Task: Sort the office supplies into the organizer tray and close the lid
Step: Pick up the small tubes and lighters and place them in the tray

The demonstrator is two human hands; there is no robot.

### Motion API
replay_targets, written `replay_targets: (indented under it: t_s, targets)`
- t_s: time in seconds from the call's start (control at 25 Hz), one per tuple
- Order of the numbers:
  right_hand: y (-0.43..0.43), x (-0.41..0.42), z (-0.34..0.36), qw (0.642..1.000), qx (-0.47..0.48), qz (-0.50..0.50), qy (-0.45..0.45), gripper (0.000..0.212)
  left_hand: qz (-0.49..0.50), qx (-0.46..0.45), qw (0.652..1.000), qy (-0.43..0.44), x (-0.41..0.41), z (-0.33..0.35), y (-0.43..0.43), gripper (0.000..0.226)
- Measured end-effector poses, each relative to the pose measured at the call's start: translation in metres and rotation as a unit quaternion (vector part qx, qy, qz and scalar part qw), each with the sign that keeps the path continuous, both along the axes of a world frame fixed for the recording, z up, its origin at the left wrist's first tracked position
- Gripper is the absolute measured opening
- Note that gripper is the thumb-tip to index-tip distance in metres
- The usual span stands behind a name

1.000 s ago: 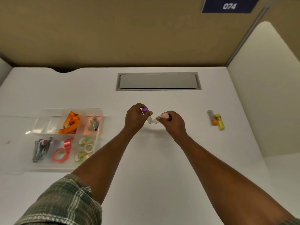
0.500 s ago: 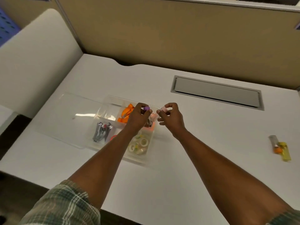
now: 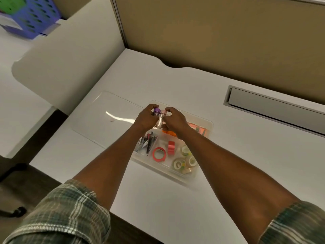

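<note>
While a tan partition backs the white desk, the left hand grips a purple-capped vial. The right hand grips a pink-capped vial.

White laminate desk top fills the centre and right of the frame, with a curved notch cut in its back edge. Tan fabric partition wall runs across the top. Grey metal post at upper centre-left joins it to a white side divider panel with a rounded corner. Grey rectangular hatch is recessed in the desk at right. Blue perforated plastic crate upper left, blurred. Neighbouring white desk surface at left edge. Dark brown floor lower left, with a black castor leg on it. Even, warm indoor light.
</note>
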State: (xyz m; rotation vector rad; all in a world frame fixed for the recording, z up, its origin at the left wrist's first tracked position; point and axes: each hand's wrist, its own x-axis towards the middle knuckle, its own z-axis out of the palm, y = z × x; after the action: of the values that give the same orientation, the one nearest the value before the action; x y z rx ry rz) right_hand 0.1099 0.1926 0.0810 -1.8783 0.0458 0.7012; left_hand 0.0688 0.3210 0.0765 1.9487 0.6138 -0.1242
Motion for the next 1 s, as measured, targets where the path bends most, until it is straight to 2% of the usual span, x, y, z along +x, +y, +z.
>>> replay_targets:
  t_s: [0.16,0.32,0.4,0.56,0.64,0.72,0.8,1.0]
  targets:
    - [0.021,0.008,-0.006,0.999,-0.031,0.028,0.021,0.05,-0.032,0.015,0.999,0.036,0.01,-0.013,0.012,0.048]
    - [0.033,0.012,-0.004,0.993,-0.007,0.008,0.116,0.018,-0.059,0.043,0.996,0.059,0.024,-0.026,0.016,0.055]
    - [0.039,0.015,-0.002,0.985,0.03,-0.034,0.164,0.011,-0.065,0.05,0.994,0.065,0.029,-0.031,0.018,0.055]
    - [0.047,0.02,-0.001,0.968,0.097,-0.067,0.221,0.022,-0.088,0.084,0.988,0.091,0.034,-0.039,0.016,0.037]
    - [0.05,0.02,0.001,0.963,0.108,-0.069,0.238,0.038,-0.11,0.098,0.982,0.12,0.036,-0.042,0.012,0.046]
    - [0.05,0.021,0.001,0.962,0.113,-0.071,0.238,0.052,-0.101,0.091,0.982,0.129,0.035,-0.042,0.009,0.057]
    - [0.047,0.02,0.002,0.967,0.107,-0.071,0.218,0.052,-0.063,0.056,0.99,0.113,0.033,-0.038,0.007,0.062]
    - [0.011,0.022,0.004,0.996,0.025,-0.062,0.053,0.044,-0.014,0.075,0.996,0.039,0.03,-0.015,-0.01,0.046]
